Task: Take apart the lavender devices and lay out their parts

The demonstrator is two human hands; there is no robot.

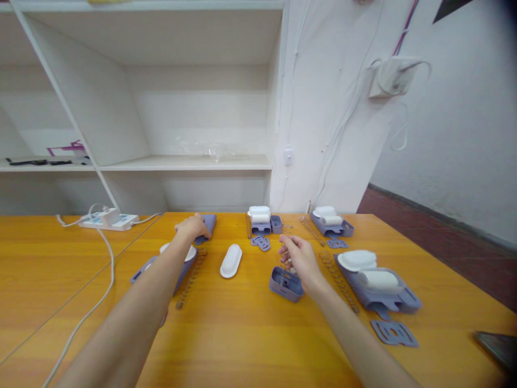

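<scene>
My left hand (pixel 193 227) is stretched to the far side of the table. Its fingers are closed over the near left part of a grey-purple plastic housing (pixel 209 220), which partly shows beside them. My right hand (pixel 299 258) hovers just above a small open grey-purple box (pixel 286 291) with small parts inside. The fingers of that hand are curled together, and whatever may be between them is too small to make out. Between the hands lies a white ribbed oval cover (pixel 231 261). Under my left forearm, another grey-purple housing (pixel 183 275) is partly hidden, beside a coiled spring (pixel 191 277).
Similar sets with white rolls stand at the back centre (pixel 260 219), back right (pixel 331 221) and right (pixel 379 280). Springs (pixel 339 280) and flat slotted plates (pixel 395 333) lie near them. A power strip (pixel 110 220) with its white cable is at left; a dark flat object (pixel 498 345) lies at right.
</scene>
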